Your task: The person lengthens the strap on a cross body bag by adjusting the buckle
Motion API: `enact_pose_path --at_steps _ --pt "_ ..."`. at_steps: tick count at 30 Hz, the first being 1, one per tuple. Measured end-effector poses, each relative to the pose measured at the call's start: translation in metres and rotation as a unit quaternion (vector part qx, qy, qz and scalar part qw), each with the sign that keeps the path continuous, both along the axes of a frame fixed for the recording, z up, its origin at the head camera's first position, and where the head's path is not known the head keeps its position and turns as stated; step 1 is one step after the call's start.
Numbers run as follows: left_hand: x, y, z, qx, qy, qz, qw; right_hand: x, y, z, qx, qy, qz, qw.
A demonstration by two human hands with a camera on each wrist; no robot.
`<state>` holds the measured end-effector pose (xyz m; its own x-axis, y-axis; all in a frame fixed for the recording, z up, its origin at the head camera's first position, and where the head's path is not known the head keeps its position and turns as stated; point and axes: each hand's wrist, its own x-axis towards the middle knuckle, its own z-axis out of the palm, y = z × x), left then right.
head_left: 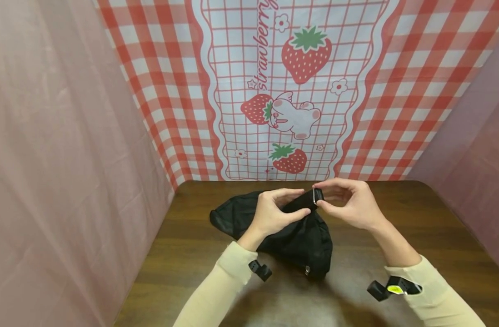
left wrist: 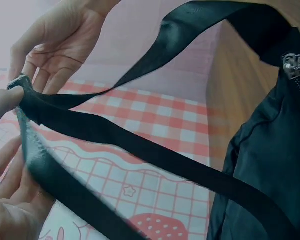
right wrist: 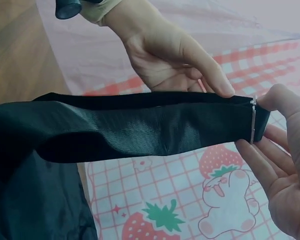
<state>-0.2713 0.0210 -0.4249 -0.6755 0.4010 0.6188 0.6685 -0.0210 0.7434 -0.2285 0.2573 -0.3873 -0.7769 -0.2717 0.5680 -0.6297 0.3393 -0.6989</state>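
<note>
Left hand (head_left: 271, 213) and right hand (head_left: 353, 204) pinched the black strap (right wrist: 125, 122) near its metal slider (right wrist: 253, 120), above the bag (head_left: 298, 240) on the table's (head_left: 159, 272) far part. Strap looked light, limp, sturdy; slider edges seemed the firmest hold.

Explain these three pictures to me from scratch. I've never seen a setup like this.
There is no robot here, just a person working with bare hands. The wide picture comes from a head-worn camera looking forward and down. The other two come from small cameras strapped to the wrists, such as this left wrist camera, so they show the work close up. On the wooden table lies a black bag. Its strap is held up: the left hand and right hand both pinch it near a thin metal slider. Behind hangs a strawberry-printed cloth.
</note>
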Motion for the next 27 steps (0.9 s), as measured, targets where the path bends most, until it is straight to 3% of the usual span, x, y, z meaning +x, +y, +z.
enact_pose_path --at_steps 3,9,17,27 --pt "0.0005 0.0002 -0.0007 -0.002 -0.002 0.003 1.0000 -0.0006 0.0007 -0.0003 -0.001 -0.015 0.008 0.9998" --pt "-0.0001 -0.0015 0.0027 -0.014 -0.007 -0.021 0.9997 -0.0009 0.0006 -0.0008 0.006 -0.051 0.017 0.9985" --pt "-0.0028 -0.0042 0.0042 -0.045 0.001 -0.035 0.9984 -0.0005 0.0030 0.0021 0.063 -0.002 0.019 0.9978" --pt "-0.0008 -0.0037 0.0045 -0.036 -0.018 -0.033 0.9986 -0.0015 0.0067 0.0000 0.082 -0.014 0.015 0.9965"
